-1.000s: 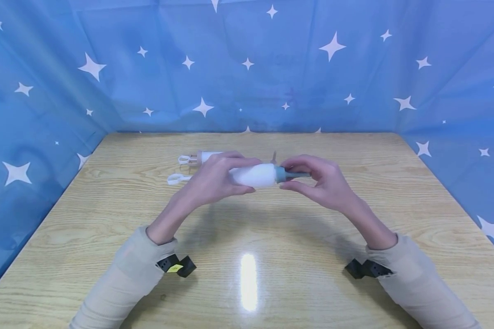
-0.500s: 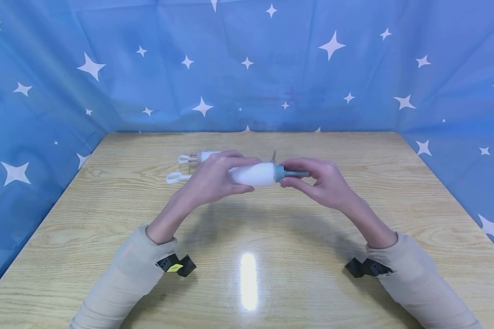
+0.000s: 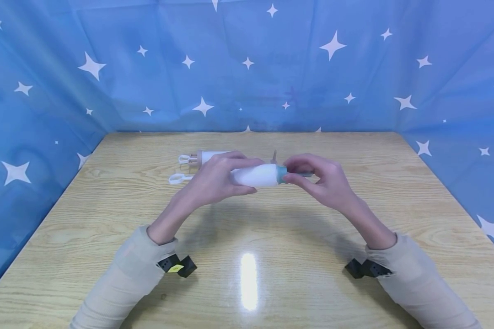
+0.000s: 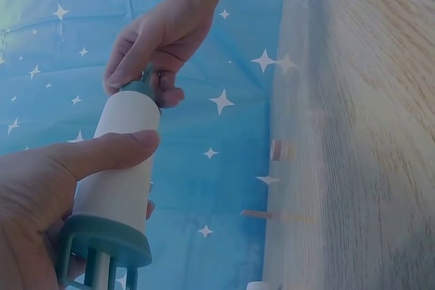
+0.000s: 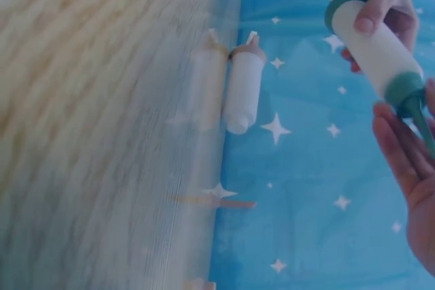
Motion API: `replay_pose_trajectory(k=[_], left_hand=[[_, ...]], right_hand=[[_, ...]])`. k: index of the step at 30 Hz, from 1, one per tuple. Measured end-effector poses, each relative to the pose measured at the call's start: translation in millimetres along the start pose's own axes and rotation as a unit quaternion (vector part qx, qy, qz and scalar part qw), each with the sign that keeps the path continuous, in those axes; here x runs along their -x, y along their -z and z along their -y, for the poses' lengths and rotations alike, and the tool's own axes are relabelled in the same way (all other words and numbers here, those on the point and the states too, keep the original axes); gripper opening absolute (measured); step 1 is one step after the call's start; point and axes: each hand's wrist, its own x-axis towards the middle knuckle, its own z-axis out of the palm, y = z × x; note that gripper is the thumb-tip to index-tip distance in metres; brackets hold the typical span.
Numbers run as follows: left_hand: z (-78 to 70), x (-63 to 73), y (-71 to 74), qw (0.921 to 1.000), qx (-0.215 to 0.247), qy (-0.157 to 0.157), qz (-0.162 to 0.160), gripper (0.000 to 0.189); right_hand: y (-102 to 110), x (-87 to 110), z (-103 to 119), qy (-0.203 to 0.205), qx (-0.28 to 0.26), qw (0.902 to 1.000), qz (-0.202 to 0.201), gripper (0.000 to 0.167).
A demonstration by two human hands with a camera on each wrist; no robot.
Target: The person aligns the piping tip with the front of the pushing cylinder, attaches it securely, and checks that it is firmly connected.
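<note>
A white icing syringe (image 3: 257, 175) with teal end caps is held level above the table. My left hand (image 3: 218, 178) grips its barrel, the thumb lying along the near side in the left wrist view. The white pull ring (image 3: 179, 178) of its plunger sticks out to the left, behind that hand. At the other end, my right hand (image 3: 319, 180) pinches the teal nozzle cap (image 3: 281, 174) between thumb and fingers. The slim teal nozzle (image 5: 420, 121) points out past the cap, partly hidden by the right fingers in the head view.
A second white syringe (image 5: 245, 89) with a beige cap lies on the wooden table (image 3: 247, 228) behind the left hand. A thin brownish nozzle (image 3: 274, 156) stands behind the held syringe. A blue star-patterned cloth (image 3: 247, 68) hangs around the table's back and sides.
The right fingers have shifted slightly right and closed in around the nozzle end of the cap. The left hand and syringe stay almost in place.
</note>
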Motion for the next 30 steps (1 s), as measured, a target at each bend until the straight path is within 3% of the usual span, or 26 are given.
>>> replay_pose_trajectory(k=[4, 9, 18, 22, 27, 30], left_hand=[[1.0, -0.3, 0.4, 1.0, -0.004, 0.004, -0.001, 0.054], [1.4, -0.2, 1.8, 0.9999, -0.007, 0.011, -0.001, 0.053], [3.0, -0.1, -0.3, 1.0, 0.0, 0.007, -0.001, 0.054], [3.5, -0.3, -1.6, 1.0, 0.0, 0.0, -0.001, 0.054], [1.6, -0.5, -1.9, 1.0, 0.005, -0.003, 0.006, 0.055], [0.3, -0.4, -1.9, 0.9999, 0.01, -0.004, 0.01, 0.055]], right_hand=[[-0.6, -1.4, 0.8, 0.021, -0.037, 0.999, 0.011, 0.043], [0.5, -1.4, 0.7, 0.012, -0.044, 0.9983, 0.036, 0.051], [2.7, 0.6, -0.3, -0.025, 0.019, 0.9983, 0.049, 0.044], [3.3, 2.8, 0.1, -0.039, 0.016, 0.9975, 0.057, 0.037], [3.2, 4.0, 1.0, -0.05, 0.007, 0.9972, 0.055, 0.011], [2.8, 3.9, 1.8, -0.06, -0.001, 0.997, 0.048, 0.012]])
